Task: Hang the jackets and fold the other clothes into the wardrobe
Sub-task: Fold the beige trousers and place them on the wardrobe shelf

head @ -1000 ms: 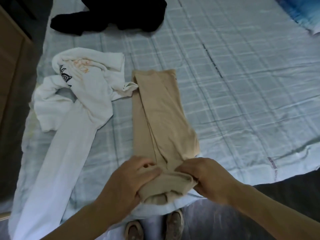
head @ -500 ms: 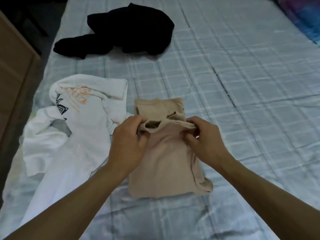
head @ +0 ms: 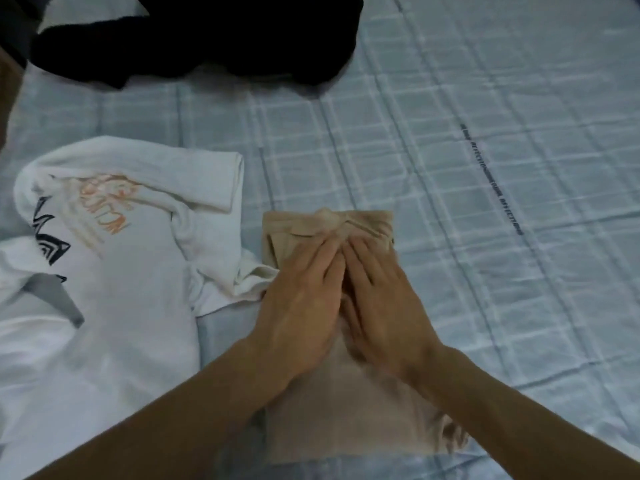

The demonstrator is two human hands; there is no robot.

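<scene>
A tan garment (head: 346, 417) lies folded in half on the bed, its folded-over end at the far side. My left hand (head: 301, 303) and my right hand (head: 381, 306) rest flat on top of it, side by side, palms down, fingers straight and nearly touching each other. Neither hand grips the cloth. A white printed shirt (head: 114, 271) lies crumpled to the left, one cuff touching the tan garment. A black garment (head: 194, 32) lies bunched at the far edge of the view.
The bed is covered by a pale blue checked sheet (head: 485, 237), with open sheet to the right of the tan garment. A wooden edge (head: 7, 84) shows at the far left.
Both hands carried the near end of the tan garment up and over to the far end, let go of it, and now lie flat on the fold.
</scene>
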